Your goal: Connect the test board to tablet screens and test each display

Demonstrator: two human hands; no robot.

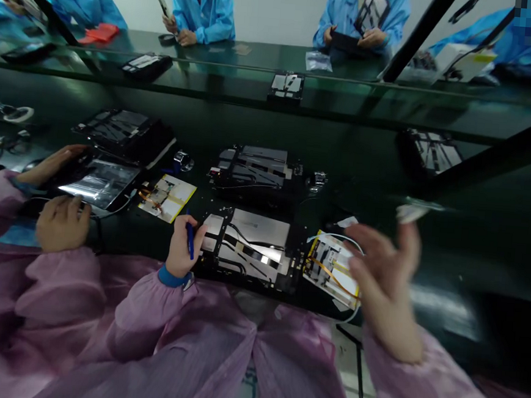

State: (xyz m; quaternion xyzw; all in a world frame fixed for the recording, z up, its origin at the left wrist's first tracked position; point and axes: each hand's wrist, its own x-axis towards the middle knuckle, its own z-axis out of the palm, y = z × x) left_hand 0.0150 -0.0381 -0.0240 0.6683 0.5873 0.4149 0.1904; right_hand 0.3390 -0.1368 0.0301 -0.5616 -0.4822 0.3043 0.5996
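My left hand (180, 247) is closed around a slim blue pen-like tool (190, 241) and rests at the left edge of an opened tablet-like device (256, 232). Silver plates and black strips show across that device. To its right lies a flat white battery pack (331, 268) with yellow edges, an orange ribbon and a pale cable. My right hand (385, 276) is raised over the pack's right side, blurred, with its fingers apart. A small whitish piece (412, 212) shows at one fingertip; whether it is stuck on is unclear.
Behind the device sits a stack of similar units (259, 168). A neighbour's hands (64, 223) work at left beside another battery pack (169, 197). Shiny rolls (183, 160) stand nearby. A raised glass shelf (202, 65) and slanted black posts (418, 39) separate co-workers in blue.
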